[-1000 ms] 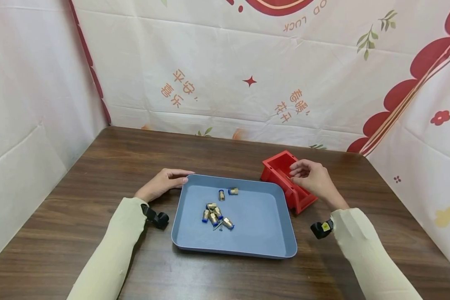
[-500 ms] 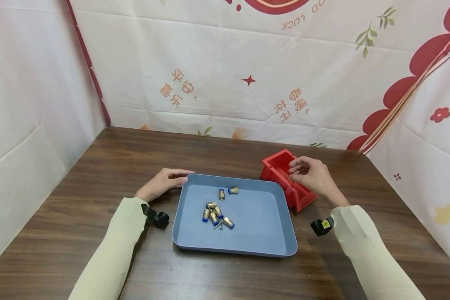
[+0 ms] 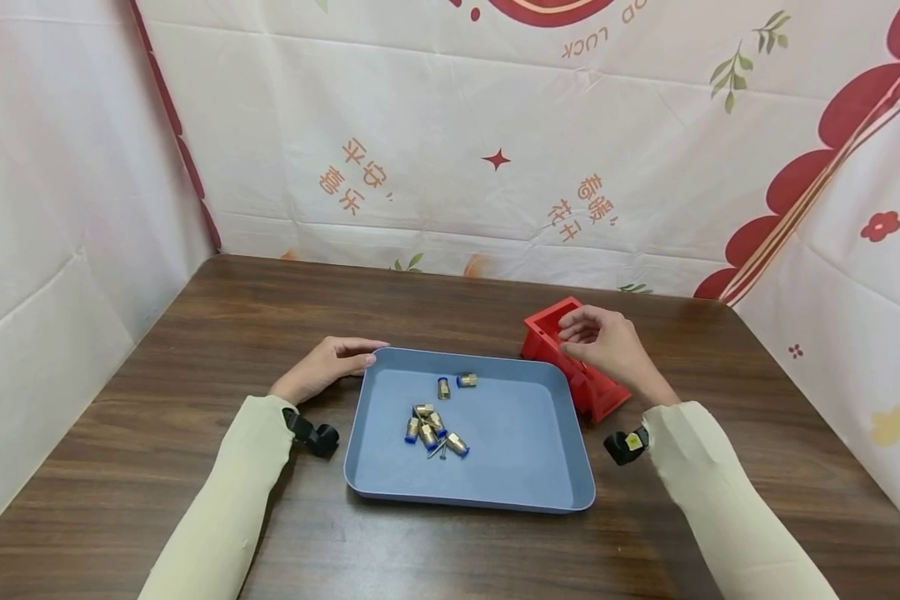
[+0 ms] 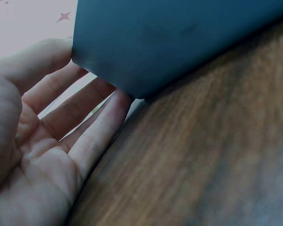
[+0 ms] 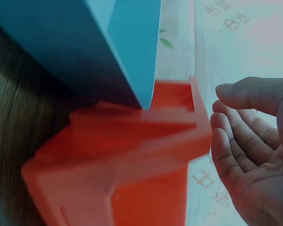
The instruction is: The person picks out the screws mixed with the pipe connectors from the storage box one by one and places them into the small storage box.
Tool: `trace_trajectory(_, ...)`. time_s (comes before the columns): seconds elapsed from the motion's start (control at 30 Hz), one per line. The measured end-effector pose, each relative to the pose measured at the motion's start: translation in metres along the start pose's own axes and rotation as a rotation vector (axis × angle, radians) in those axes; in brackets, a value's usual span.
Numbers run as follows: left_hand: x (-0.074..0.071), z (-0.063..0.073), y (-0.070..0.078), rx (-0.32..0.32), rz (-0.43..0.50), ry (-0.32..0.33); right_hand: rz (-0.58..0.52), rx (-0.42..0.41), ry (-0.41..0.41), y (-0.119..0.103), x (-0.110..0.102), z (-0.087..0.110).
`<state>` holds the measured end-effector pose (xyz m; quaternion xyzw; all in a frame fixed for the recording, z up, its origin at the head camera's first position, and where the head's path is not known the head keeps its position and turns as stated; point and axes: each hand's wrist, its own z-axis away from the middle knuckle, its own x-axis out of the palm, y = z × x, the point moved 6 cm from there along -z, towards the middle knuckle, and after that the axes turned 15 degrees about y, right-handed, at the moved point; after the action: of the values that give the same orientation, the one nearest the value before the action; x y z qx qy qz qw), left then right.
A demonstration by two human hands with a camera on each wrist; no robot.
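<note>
- Resting at the far left corner of the blue tray [image 3: 513,417], the person's left hand [image 3: 326,369] has its fingers extended; the left wrist view shows the thumb at the corner's edge and the fingertips along the outside wall, touching rather than clasping it.
- The right hand [image 3: 607,343] is released: its fingers bend loosely above the red bin [image 3: 585,387], and the right wrist view shows thumb and fingertips apart, with nothing between them.
- The red bin sits on the tabletop [image 3: 390,550], just beside the far right corner of the tray; in the right wrist view the tray's rim overlaps it, and whether the two touch cannot be told.
- The tray lies flat between the hands.
- Inside it are brass fittings [image 3: 457,445] with blue ends: five gathered left of the tray's middle, some of them touching, and two more near the far wall, just beside each other.
- Thin screws [image 3: 437,451] lie at the near side of the gathered fittings; their exact number is hard to make out.
- Both arms wear pale sleeves [image 3: 217,492], with a black camera [image 3: 315,437] at the left wrist and a similar one at the right.
- Behind the dark wood-grained tabletop hangs a white cloth [image 3: 420,108] printed with red shapes, leaves and lettering.
</note>
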<state>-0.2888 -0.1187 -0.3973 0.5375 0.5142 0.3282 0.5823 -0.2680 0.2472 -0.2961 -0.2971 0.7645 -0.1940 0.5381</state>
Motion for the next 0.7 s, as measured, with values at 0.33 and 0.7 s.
trace_trajectory(0.33, 0.0, 0.0, -0.001, -0.003, -0.002, 0.003, -0.077, -0.023, -0.024, -0.021, 0.024, -0.004)
trace_trajectory(0.7, 0.0, 0.0, 0.0, -0.003, 0.004, -0.001, -0.149, -0.073, -0.062, -0.044, 0.058, 0.005)
